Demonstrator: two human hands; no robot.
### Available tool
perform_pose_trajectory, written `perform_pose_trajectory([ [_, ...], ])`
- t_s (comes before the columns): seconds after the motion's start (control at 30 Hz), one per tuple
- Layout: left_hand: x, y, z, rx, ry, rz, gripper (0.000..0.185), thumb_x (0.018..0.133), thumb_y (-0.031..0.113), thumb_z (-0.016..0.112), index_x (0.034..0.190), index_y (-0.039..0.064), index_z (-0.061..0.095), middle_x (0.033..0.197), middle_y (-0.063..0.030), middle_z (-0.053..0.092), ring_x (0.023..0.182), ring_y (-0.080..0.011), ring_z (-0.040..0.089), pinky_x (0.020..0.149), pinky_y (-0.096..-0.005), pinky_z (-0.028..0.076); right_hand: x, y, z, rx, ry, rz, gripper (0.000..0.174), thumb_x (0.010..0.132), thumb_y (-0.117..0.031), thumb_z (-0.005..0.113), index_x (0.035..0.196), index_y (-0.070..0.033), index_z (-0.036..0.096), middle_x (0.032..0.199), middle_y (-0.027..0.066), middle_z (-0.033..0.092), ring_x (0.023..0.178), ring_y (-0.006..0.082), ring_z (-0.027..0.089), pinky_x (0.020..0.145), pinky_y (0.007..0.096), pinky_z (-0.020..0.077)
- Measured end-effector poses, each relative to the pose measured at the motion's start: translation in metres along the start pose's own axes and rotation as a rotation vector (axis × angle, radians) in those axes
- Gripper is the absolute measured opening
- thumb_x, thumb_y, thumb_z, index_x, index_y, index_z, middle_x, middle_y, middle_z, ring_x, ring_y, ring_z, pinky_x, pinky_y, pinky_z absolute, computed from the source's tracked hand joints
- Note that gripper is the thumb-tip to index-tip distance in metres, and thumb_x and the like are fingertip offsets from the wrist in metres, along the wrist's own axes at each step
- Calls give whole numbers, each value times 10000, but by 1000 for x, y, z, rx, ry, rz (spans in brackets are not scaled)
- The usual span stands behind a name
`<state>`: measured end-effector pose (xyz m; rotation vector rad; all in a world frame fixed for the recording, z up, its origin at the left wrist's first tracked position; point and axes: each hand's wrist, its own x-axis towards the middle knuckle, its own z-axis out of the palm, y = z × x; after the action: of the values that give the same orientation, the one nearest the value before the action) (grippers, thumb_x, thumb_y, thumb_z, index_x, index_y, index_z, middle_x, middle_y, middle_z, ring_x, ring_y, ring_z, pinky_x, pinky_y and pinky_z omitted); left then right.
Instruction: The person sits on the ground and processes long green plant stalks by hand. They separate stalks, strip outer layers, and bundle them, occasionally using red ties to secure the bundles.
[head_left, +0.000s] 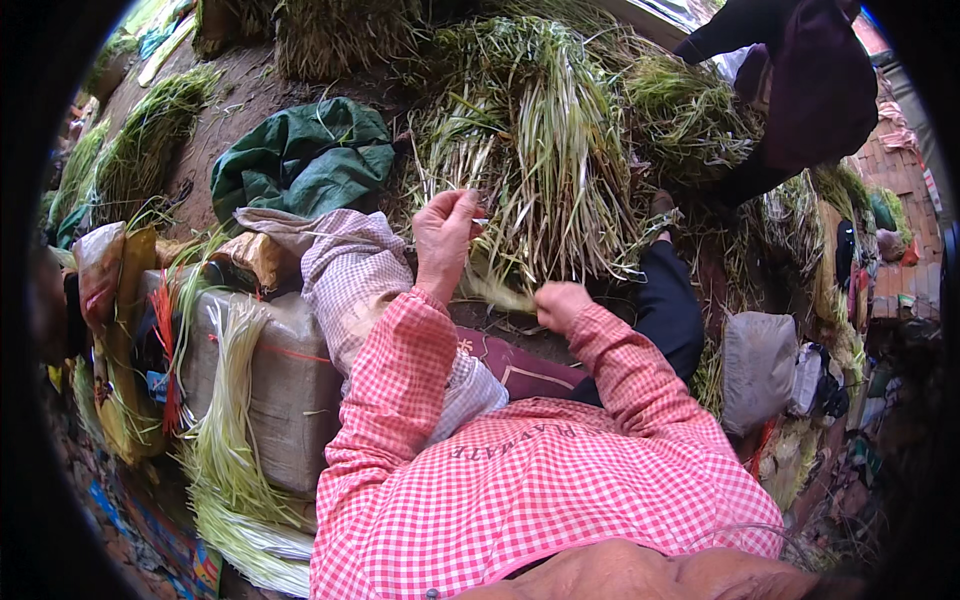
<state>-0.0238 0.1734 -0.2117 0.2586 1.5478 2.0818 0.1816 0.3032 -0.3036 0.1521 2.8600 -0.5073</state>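
Note:
Fingers pinched together, my left hand (446, 234) is raised over my lap, a short white stalk end (481, 221) showing at its fingertips. Lower and to the right, my right hand (562, 306) is curled around a pale yellowish strip of leaf (499, 291), blurred by motion. Just beyond both hands lies a large heap of long green stalks (566, 165) with whitish, soil-browned ends towards me. On my left, a bundle of cleaned white-to-yellow-green stalks (232, 405) drapes over a tape-wrapped box (292, 382).
A crumpled green sheet (315, 154) lies ahead-left. Red ties (163, 330) hang beside the box. Another person in dark clothes (817, 90) bends in at the upper right, near more greens (682, 112). A grey wrapped block (759, 367) stands to my right.

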Motion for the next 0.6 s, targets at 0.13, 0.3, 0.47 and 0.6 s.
perform_pose_trajectory([
  [0.13, 5, 4, -4, -5, 29, -79, 177, 911, 195, 628, 922, 20, 652, 745, -29, 655, 578, -61, 578, 521, -190, 482, -9, 3, 15, -232, -855, 208, 284, 810, -181, 597, 1068, -106, 689, 1113, 128, 660, 1021, 284, 642, 852, 366, 528],
  [0.3, 7, 1, 1, -11, -11, -44, 196, 907, 203, 636, 921, 8, 650, 745, -35, 655, 573, -60, 576, 523, -192, 479, 36, 34, -5, 203, -80, 449, 230, 889, -294, 597, 1051, -149, 670, 1003, 100, 679, 910, 263, 641, 842, 380, 520],
  [0.47, 8, -1, 7, -3, -25, -130, 198, 912, 198, 630, 922, 0, 645, 742, -33, 644, 591, -62, 578, 527, -198, 484, 128, 84, 1, 361, 366, 767, 275, 865, -287, 615, 1018, -68, 681, 922, 104, 707, 814, 202, 670, 759, 341, 527],
  [0.6, 10, -1, 8, 3, -15, -97, 208, 911, 202, 631, 942, -4, 648, 775, -30, 645, 647, -67, 596, 549, -208, 502, 174, 97, 29, 336, 303, 944, 448, 772, -381, 677, 1040, -22, 667, 898, 165, 696, 791, 269, 686, 812, 356, 517],
])
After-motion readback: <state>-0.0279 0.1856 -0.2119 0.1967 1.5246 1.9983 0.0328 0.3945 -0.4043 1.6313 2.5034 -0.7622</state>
